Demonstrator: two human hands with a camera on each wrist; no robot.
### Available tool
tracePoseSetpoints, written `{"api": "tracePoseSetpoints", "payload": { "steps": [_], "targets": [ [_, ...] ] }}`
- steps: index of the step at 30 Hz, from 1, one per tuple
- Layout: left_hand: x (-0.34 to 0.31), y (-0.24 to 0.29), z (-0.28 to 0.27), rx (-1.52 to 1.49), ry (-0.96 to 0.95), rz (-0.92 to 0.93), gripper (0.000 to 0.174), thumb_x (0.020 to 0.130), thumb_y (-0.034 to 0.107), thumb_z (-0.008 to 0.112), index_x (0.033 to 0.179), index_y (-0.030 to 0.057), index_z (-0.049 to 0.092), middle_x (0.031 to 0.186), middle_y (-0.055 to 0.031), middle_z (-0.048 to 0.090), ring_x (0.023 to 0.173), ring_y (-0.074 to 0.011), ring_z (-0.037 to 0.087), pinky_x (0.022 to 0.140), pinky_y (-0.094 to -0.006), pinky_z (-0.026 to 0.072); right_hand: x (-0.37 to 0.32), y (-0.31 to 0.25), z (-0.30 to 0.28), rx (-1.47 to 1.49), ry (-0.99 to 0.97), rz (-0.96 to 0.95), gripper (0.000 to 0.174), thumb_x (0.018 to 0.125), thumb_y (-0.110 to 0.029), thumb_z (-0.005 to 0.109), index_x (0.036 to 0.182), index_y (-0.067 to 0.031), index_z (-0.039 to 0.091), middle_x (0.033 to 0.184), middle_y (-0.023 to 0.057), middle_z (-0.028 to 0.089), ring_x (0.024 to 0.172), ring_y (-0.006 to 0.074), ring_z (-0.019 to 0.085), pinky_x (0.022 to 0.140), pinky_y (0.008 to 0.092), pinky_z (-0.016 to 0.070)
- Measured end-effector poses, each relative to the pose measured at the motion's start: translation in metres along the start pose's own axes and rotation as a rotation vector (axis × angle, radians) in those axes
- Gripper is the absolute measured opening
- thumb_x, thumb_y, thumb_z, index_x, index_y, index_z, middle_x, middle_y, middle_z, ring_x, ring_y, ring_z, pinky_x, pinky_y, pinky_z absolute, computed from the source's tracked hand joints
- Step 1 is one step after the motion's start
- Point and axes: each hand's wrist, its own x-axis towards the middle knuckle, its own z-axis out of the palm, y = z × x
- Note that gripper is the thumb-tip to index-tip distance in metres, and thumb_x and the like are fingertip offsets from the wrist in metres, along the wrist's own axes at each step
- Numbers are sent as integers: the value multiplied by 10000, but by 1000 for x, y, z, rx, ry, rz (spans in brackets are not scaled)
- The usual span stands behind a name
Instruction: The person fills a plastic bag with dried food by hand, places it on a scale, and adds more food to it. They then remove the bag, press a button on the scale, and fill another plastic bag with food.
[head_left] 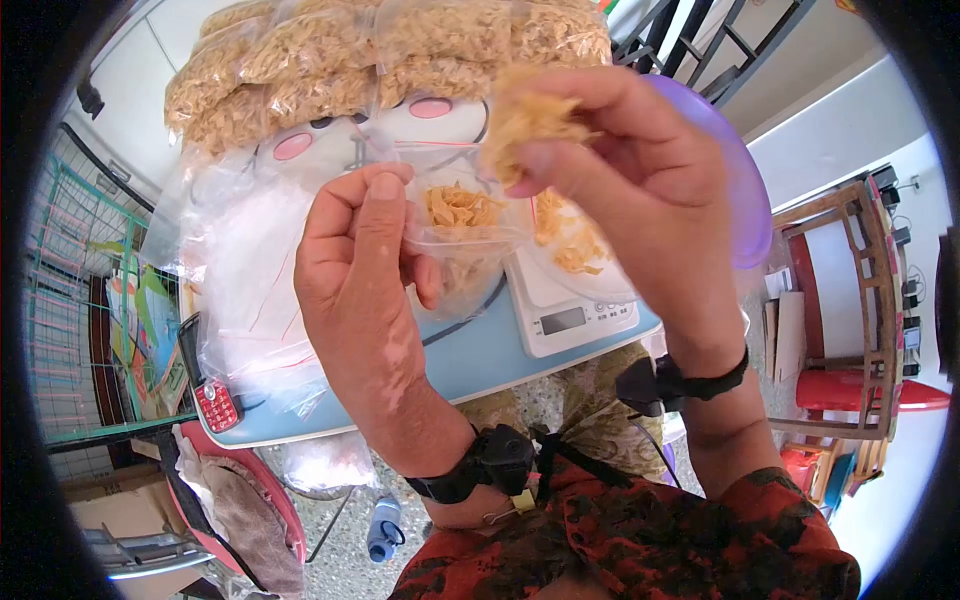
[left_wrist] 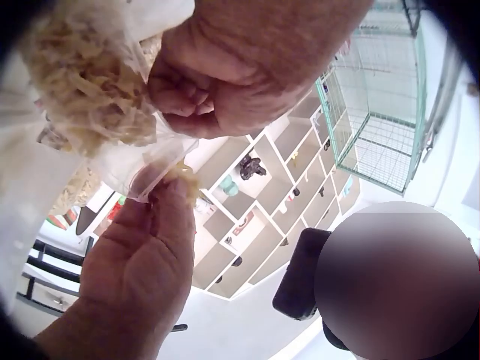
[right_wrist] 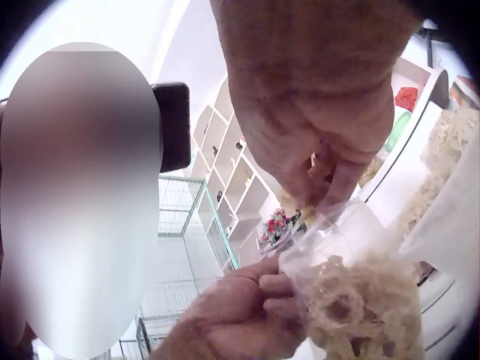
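Note:
My left hand (head_left: pixel 355 260) grips the edge of a small clear plastic bag (head_left: pixel 465 262) by its mouth. Dried, yellowish-brown strips show inside this bag, also in the left wrist view, where the bag (left_wrist: pixel 90 82) hangs beside both hands. Between the thumb and fingers of my right hand (head_left: pixel 645 150) is a clump of the same dried strips (head_left: pixel 535 120), held up just right of the bag mouth and blurred. Below it, a white kitchen scale (head_left: pixel 575 328) bears a dish with loose strips (head_left: pixel 578 252). In the right wrist view the bag (right_wrist: pixel 367 307) is well filled.
Large filled bags of dried strips (head_left: pixel 310 50) are stacked along the table's far side. Flat clear plastic bags (head_left: pixel 250 260) lie on the left of the blue table (head_left: pixel 480 372), near a red phone (head_left: pixel 217 405). A purple round object (head_left: pixel 745 190) stands behind my right hand.

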Motion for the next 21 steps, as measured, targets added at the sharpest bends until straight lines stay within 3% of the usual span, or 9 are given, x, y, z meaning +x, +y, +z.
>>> {"api": "tracePoseSetpoints", "payload": {
  "steps": [4,7,10,16,19,21],
  "targets": [
    [1,3,-3,-6,11,-13,197,972,203,631,1007,10,645,684,20,522,479,-50,423,409,-195,318,3,9,10,-485,-136,-200,236,857,25,664,1089,-21,658,1007,58,680,862,132,660,772,263,562],
    [1,2,-3,-5,-2,-12,185,974,199,628,1003,18,647,673,26,528,478,-47,422,414,-192,317,4,10,10,-634,-258,-165,227,829,2,688,1051,-38,665,974,72,679,831,174,672,727,276,556],
    [1,1,-4,-8,-21,0,168,975,189,626,996,24,649,668,29,539,479,-39,419,420,-188,314,5,7,12,-565,-325,-193,162,851,-114,637,996,-44,657,890,157,650,844,357,633,763,430,499],
    [-1,4,-6,23,7,1,157,972,174,629,995,20,650,675,32,548,491,-22,408,431,-175,302,11,6,9,-586,-500,-288,156,876,-137,590,962,-27,660,862,172,649,851,374,638,762,454,501],
    [-4,7,-4,70,-3,-4,155,970,169,631,995,17,651,679,36,544,498,-16,401,435,-171,297,16,3,12,-754,-523,-259,139,866,-118,591,955,-21,635,821,191,652,816,397,646,731,475,504],
    [-4,8,-2,84,-6,-12,153,969,165,631,994,15,652,679,38,540,502,-13,398,436,-170,295,18,-7,17,-867,-459,-156,150,824,-103,671,943,-34,612,852,147,667,806,356,662,701,416,512]
  ]
}}
